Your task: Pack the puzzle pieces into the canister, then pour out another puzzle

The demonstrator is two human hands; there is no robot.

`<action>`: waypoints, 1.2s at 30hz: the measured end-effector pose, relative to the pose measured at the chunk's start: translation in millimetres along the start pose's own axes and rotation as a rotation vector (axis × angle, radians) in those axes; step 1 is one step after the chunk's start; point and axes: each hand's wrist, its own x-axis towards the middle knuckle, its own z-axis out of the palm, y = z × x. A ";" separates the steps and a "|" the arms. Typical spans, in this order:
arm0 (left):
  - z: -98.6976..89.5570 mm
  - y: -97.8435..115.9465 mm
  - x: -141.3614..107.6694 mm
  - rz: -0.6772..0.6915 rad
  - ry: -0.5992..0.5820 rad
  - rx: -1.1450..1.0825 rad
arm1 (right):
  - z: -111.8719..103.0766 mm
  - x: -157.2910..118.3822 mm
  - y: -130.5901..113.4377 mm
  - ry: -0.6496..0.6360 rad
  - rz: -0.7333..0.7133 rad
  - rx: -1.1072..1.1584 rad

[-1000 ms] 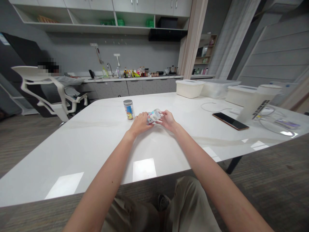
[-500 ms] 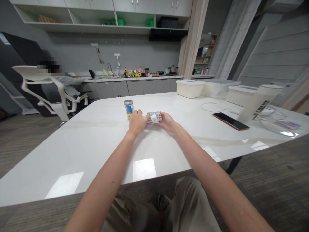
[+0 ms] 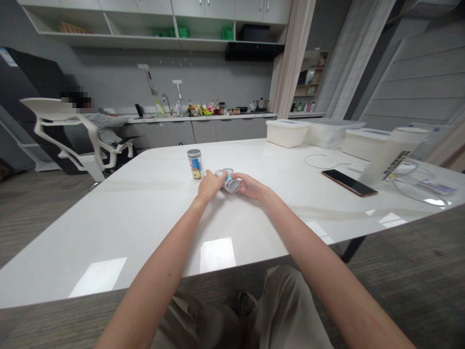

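Note:
A clear jar with a silvery round end lies tilted between my hands, that end facing me. My left hand has its fingers wrapped on the jar's left side. On the right side, my right hand grips it with bent fingers. Part of another round, clear piece shows behind the jar, too hidden to make out. Just beyond my left hand, a second jar with a grey lid and a blue and yellow label stands upright on the white table.
At the right lie a black phone and a white cable, beside a large white tumbler. White tubs and a clear bin stand at the back right. A person sits in a white chair at the far left.
The jar in my hands has turned so that its round end now faces me. My left hand has drawn slightly away from the standing jar.

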 end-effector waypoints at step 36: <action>13.8 -1.5 8.1 0.001 -0.002 -0.441 | -7.8 8.4 6.4 0.111 -0.289 -0.055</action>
